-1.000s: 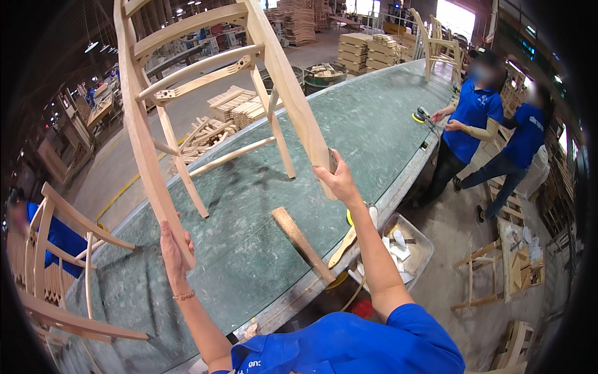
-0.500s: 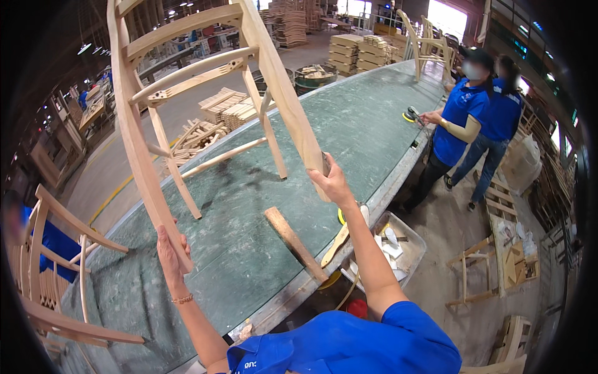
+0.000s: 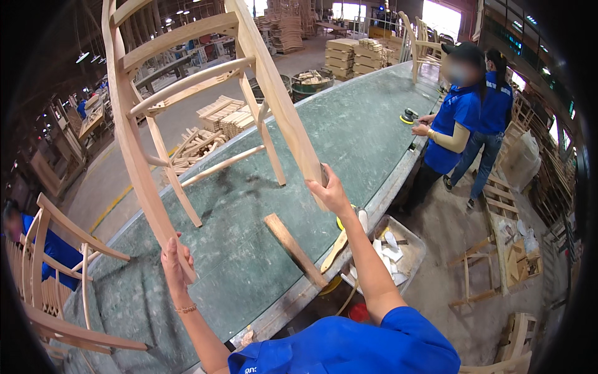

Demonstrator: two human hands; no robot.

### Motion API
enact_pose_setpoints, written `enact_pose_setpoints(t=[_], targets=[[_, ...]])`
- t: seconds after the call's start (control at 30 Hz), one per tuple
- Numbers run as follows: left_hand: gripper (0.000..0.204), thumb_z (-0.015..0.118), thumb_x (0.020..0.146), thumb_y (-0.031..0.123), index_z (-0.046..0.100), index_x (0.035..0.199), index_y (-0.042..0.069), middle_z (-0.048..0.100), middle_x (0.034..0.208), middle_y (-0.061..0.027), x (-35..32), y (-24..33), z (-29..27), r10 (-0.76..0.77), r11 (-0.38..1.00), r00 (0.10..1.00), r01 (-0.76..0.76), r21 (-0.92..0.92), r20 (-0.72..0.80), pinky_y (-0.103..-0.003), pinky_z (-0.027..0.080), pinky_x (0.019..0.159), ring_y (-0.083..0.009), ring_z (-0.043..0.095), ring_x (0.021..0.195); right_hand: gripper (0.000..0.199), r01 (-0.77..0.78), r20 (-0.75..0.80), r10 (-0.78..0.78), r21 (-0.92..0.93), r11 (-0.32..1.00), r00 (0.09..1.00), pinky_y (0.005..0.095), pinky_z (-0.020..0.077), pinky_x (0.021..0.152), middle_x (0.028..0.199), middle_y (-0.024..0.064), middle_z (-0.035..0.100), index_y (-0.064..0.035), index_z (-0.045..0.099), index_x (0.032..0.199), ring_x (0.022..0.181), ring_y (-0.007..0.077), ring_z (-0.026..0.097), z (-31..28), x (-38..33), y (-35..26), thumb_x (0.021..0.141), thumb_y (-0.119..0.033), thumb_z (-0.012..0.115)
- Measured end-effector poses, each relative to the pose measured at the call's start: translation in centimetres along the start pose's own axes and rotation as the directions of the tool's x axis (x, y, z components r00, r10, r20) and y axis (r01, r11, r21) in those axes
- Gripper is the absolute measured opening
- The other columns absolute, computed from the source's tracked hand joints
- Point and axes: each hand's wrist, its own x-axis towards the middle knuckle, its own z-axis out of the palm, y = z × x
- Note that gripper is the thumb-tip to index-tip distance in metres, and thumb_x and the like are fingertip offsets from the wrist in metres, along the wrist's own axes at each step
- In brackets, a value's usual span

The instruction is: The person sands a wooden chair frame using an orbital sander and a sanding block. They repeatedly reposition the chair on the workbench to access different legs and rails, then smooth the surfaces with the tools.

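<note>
A bare wooden chair frame (image 3: 180, 87) is tilted over the green-topped workbench (image 3: 243, 193), its two long posts reaching down toward me. My left hand (image 3: 177, 258) grips the lower end of the left post, thumb showing along its side. Around the lower end of the right post my right hand (image 3: 330, 190) is closed. The thinner legs, joined by round rungs, come down over the far part of the bench. A loose wooden bar (image 3: 293, 249) lies near the bench's front edge, between my hands. Beside it is a wooden-handled tool (image 3: 335, 251), partly hidden by my right forearm.
A bin of white pieces (image 3: 398, 255) stands under my right arm. More chair frames (image 3: 81, 249) are at the left, where another person in blue works. At the right, a co-worker (image 3: 458, 106) holds small items near a sander (image 3: 408, 116) on the bench. Stacked wood (image 3: 227, 115) sits beyond.
The chair frame has shifted slightly, its thin legs a little lower in view. The co-worker's sander now rests on the bench, and that person has turned somewhat.
</note>
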Motion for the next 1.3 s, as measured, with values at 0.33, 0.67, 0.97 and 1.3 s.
enact_pose_setpoints(t=[0.33,0.67,0.97,1.3], targets=[[0.054,0.060,0.086,0.054,0.051,0.107,0.006,0.049,0.056,0.0005,-0.5,-0.1,-0.3,-0.007,1.000,1.000,0.007,0.012,-0.008,-0.016,0.042,0.038,-0.0052,0.048,0.042,0.048,-0.028,0.027,0.027,0.041,0.999,0.999,0.0290,0.0478,0.063,0.087,0.0085,0.062,0.0013,0.051,0.116,0.074,0.0125,0.059,0.0,-0.7,-0.3,0.078,-0.023,0.067],[0.053,0.066,0.085,0.031,0.044,0.123,0.001,0.056,0.091,-0.0075,9.7,3.4,-1.0,0.426,0.786,0.902,-0.331,0.522,-0.070,-0.029,0.048,0.066,-0.0141,0.057,0.077,0.055,-0.035,-0.035,0.033,-0.050,0.998,0.999,0.0346,0.0501,0.074,0.097,0.0178,0.064,-0.0003,0.048,0.121,0.085,0.0217,0.063,-0.2,-4.3,2.0,0.081,-0.034,0.064],[0.054,0.067,0.081,0.041,0.060,0.119,0.003,0.061,0.107,-0.0068,16.0,9.6,-1.1,0.210,0.840,0.978,-0.182,0.511,0.004,-0.030,0.045,0.082,-0.0169,0.058,0.093,0.036,-0.301,0.115,0.282,0.502,0.811,0.952,0.0218,0.0409,0.047,0.070,-0.0039,0.054,-0.0102,0.057,0.112,0.056,0.0060,0.050,-4.1,-9.6,7.7,0.089,-0.037,0.064],[0.036,0.057,0.090,0.034,0.068,0.110,0.006,0.063,0.112,-0.0039,14.7,10.3,-0.2,0.332,0.806,0.937,-0.343,0.482,0.111,-0.029,0.032,0.100,-0.0133,0.050,0.110,0.058,-0.590,-0.456,0.375,-0.613,0.525,0.807,0.0495,0.0443,0.087,0.113,0.0263,0.054,-0.0200,0.041,0.136,0.105,0.0435,0.055,-9.0,-7.5,20.0,0.087,-0.047,0.055]])
